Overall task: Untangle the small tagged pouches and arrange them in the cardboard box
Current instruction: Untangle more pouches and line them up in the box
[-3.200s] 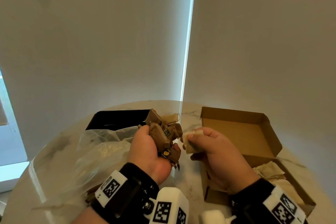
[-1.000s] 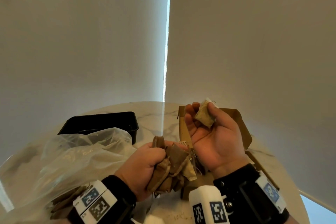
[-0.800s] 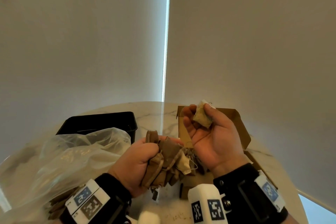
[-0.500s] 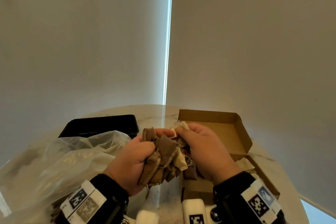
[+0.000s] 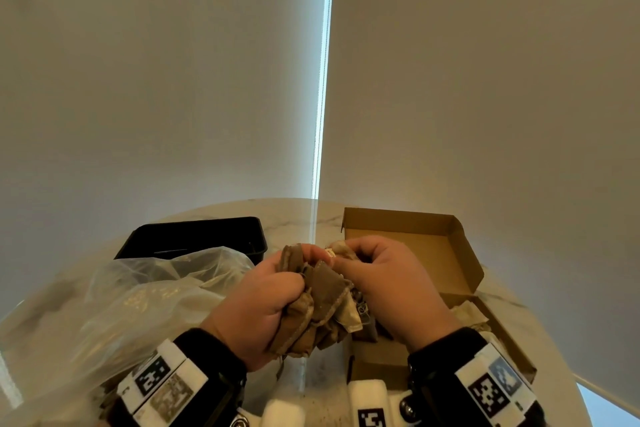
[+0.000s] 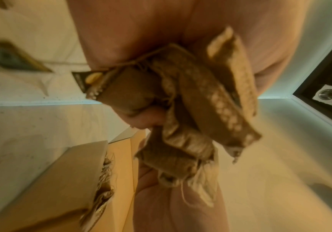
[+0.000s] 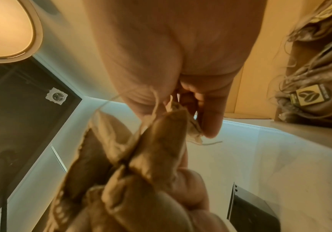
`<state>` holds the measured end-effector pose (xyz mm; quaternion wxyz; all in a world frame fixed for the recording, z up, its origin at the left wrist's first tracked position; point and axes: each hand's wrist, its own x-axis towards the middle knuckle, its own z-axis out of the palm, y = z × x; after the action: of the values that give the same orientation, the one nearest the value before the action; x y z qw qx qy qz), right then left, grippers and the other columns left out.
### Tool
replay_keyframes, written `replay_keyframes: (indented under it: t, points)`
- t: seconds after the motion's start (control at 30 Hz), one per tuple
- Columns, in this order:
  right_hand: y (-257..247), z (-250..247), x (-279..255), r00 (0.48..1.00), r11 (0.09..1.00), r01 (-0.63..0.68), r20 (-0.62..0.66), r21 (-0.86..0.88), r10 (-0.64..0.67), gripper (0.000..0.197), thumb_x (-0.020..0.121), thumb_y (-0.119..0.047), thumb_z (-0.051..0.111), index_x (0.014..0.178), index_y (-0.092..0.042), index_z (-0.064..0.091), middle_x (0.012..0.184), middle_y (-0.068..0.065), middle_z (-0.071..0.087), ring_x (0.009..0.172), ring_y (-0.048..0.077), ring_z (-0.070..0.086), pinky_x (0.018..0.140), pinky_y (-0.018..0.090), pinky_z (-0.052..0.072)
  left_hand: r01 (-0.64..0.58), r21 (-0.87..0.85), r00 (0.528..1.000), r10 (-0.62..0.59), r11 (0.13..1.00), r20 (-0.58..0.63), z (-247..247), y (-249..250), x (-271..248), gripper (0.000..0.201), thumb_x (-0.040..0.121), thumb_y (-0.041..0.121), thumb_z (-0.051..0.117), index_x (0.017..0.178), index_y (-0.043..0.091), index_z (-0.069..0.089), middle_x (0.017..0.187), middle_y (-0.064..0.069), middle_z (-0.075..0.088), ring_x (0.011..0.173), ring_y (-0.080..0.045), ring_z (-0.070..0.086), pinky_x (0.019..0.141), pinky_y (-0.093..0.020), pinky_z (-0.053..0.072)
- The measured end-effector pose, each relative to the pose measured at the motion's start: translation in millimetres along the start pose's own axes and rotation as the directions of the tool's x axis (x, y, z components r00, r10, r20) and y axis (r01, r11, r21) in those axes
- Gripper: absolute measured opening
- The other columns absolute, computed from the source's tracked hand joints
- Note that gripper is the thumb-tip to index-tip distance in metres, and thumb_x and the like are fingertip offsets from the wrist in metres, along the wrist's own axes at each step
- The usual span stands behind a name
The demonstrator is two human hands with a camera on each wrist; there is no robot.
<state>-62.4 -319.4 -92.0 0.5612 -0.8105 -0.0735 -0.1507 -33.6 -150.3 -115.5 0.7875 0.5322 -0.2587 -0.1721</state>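
No word or number can be read anywhere. A pouch tag [image 7: 308, 95] in the cardboard box [image 7: 260, 66] carries a leaf emblem, its small print along the edges too fine to read. A dark tag [image 6: 85, 78] in the bundle bears a blurred yellow mark. A white tag [image 5: 330, 254] between the fingertips shows tiny illegible print. The wristbands [image 5: 491, 388] carry black-and-white square coded markers.

The pouches [image 5: 320, 302] are of rough, matt brown cloth with frayed threads. The box [image 5: 450, 246] is matt cardboard. The bag [image 5: 145, 295] is thin glossy plastic. The table [image 5: 291, 215] looks like polished marble.
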Motion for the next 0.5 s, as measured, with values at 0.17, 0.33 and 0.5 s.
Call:
replay_keyframes:
  t: [0.17,0.33,0.5]
  points:
    - [-1.0,-1.0,0.0,0.995,0.993,-0.094,-0.010,0.068,0.095,0.005,0.087,-0.022,0.074,0.091,-0.019,0.075,0.087,0.006,0.075,0.087,0.027,0.070,0.070,0.029,0.060,0.030,0.026,0.999,-0.030,0.999,-0.021,-1.0,-1.7,0.6,0.037,0.070,0.002,0.045,0.106,-0.001,0.055,0.091,-0.043,0.052,0.083,-0.049,0.053,0.065,-0.046,0.054]
    - [-0.4,-0.4,0.7,0.989,0.981,-0.151,0.010,0.122,0.151,0.013,0.091,-0.026,0.069,0.084,-0.019,0.077,0.083,0.005,0.075,0.090,0.032,0.069,0.080,0.041,0.059,0.069,0.111,0.997,-0.066,0.991,-0.034,0.7,-3.0,0.6,0.047,0.066,0.000,0.044,0.110,0.004,0.060,0.093,-0.030,0.060,0.082,-0.044,0.058,0.076,-0.058,0.053]
    - [-1.9,-0.4,-0.7,0.984,0.976,-0.176,0.037,0.128,0.173,0.019,0.094,-0.027,0.065,0.084,-0.018,0.079,0.079,0.002,0.075,0.073,0.013,0.068,0.066,0.024,0.057,0.077,0.201,0.995,-0.064,0.977,-0.072,3.5,-0.8,0.1,0.048,0.063,0.000,0.044,0.107,0.007,0.063,0.105,-0.040,0.059,0.081,-0.041,0.063,0.070,-0.051,0.058]
